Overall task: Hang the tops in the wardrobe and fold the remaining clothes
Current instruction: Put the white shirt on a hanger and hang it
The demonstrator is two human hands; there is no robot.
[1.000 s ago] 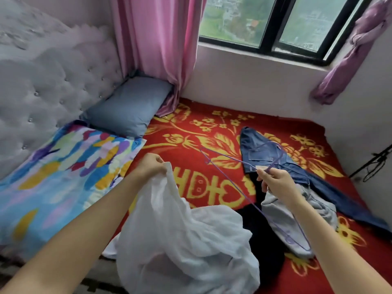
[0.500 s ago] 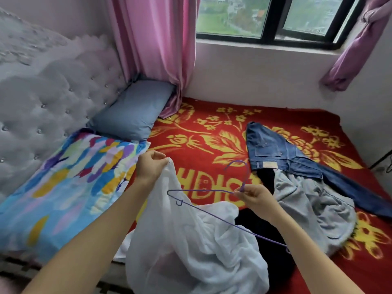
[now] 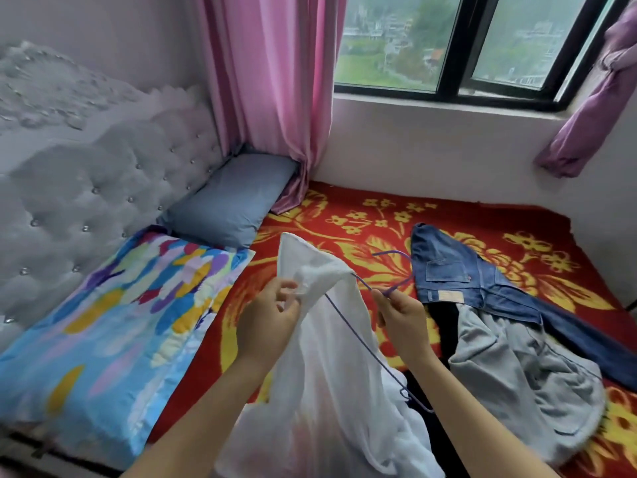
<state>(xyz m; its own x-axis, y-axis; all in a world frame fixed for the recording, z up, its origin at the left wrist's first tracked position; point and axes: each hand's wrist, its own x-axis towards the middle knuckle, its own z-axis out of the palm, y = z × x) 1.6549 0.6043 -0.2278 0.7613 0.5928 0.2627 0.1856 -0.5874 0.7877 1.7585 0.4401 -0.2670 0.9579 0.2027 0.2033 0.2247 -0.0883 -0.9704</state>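
Bed (image 3: 482, 219) with red-and-gold floral cover fills the view, window wall along its far edge and a tufted grey headboard (image 3: 103, 188) along its left edge. Pink curtain (image 3: 269, 98) hangs down into the far-left corner. Multicoloured quilt (image 3: 113, 322) lies along the left edge, with a blue-grey pillow (image 3: 234, 198) beyond it in that corner. White top (image 3: 331, 374) is held up over the near edge, its lower part bunched on the bed. Grey garment (image 3: 517, 367) is heaped at the near-right, overlapping the blue jeans (image 3: 455, 270) spread toward the right edge. Black garment (image 3: 443, 326) shows between the white top and the grey one. Left hand (image 3: 272, 322) pinches the top's upper edge. Right hand (image 3: 403, 322) pinches the purple wire hanger (image 3: 344, 318) just below its hook. One hanger arm enters the top's raised end; the other runs down across the fabric.
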